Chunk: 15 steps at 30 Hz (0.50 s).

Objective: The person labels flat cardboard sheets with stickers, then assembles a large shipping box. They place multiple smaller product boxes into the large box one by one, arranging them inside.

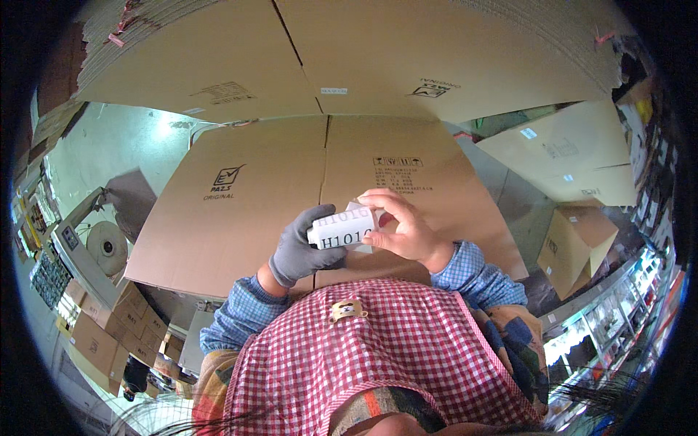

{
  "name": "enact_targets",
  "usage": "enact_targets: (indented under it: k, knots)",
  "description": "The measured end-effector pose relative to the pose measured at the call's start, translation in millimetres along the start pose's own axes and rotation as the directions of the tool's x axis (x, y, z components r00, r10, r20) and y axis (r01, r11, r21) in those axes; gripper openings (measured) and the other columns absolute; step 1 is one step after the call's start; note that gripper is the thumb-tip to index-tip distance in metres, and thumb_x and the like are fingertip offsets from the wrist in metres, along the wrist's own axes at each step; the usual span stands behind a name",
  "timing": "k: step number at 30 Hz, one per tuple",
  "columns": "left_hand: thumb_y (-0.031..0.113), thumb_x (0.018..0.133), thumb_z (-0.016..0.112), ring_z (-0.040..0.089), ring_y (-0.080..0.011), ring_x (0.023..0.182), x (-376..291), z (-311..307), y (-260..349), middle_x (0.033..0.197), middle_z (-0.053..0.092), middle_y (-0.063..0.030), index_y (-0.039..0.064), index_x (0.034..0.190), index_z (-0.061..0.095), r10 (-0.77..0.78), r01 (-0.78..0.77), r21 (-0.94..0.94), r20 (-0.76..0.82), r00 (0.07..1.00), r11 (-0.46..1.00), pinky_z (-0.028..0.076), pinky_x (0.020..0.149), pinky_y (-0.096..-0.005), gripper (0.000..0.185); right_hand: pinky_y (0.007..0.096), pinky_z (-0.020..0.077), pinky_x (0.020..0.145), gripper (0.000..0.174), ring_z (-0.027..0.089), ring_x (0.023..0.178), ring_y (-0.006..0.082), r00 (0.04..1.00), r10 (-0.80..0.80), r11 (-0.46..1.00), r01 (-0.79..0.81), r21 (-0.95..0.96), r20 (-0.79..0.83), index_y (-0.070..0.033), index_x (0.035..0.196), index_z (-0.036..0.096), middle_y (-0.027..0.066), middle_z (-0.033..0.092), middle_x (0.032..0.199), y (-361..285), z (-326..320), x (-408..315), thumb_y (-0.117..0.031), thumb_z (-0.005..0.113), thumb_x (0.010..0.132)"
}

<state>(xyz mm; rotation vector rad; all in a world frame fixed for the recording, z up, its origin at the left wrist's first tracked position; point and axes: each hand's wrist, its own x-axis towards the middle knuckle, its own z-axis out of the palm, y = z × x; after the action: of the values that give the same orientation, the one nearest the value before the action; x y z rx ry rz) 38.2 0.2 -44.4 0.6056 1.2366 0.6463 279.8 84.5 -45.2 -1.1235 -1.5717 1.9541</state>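
My left hand [305,250], in a grey glove, grips a roll of white printed labels [344,228] from the left side. The roll lies sideways and bears large dark characters. My bare right hand [401,226] has its thumb and fingers on the roll's right end. White paper sticks out above and below the roll, partly behind it. Beneath both hands lies a flat cardboard carton [262,223] with printed marks and a centre seam.
Flattened cartons [371,49] are stacked beyond the sheet, one with a small white label [334,91]. At right stand an open carton [572,245] and leaning cardboard [561,147]. A large roll [107,248] and stacked boxes [98,343] are at left.
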Motion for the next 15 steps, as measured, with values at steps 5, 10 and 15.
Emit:
enact_targets:
  k: [5,10,15]
  knots:
    - [0.01,0.069,0.09,0.067,-0.0197,0.102,-1,2,-3,0.114,0.067,-0.0118,0.002,0.13,0.055,0.081,-0.072,0.125,-0.071,0.994,0.99,0.058,0.084,-0.0336,0.071,0.0363,0.0559,0.088,0.036,0.066,0.106,0.0259,0.99,-0.14,0.978,0.138,-0.157,0.001,-0.007,0.114,0.068,0.01,0.065,0.12,1,-7,7,-0.009,0.079,0.079]
    - [0.012,0.063,0.091,0.067,-0.0308,0.096,10,-4,0,0.11,0.067,-0.0153,0.004,0.121,0.059,0.252,-0.215,0.457,-0.021,0.967,0.863,0.055,0.082,-0.0377,0.067,0.0357,0.057,0.087,0.032,0.068,0.103,0.0264,0.986,-0.154,0.978,0.143,-0.151,-0.064,-0.007,0.109,0.07,0.0098,0.067,0.118,3,-3,8,-0.007,0.079,0.078]
    - [0.012,0.062,0.091,0.066,-0.0331,0.094,19,-2,6,0.109,0.066,-0.0165,0.004,0.12,0.06,0.391,-0.314,0.594,0.0,0.921,0.741,0.054,0.081,-0.0394,0.066,0.0362,0.0584,0.081,0.03,0.069,0.095,0.0265,0.962,-0.248,0.928,0.201,-0.313,-0.116,-0.008,0.105,0.071,0.0083,0.067,0.116,11,1,6,-0.007,0.08,0.077]
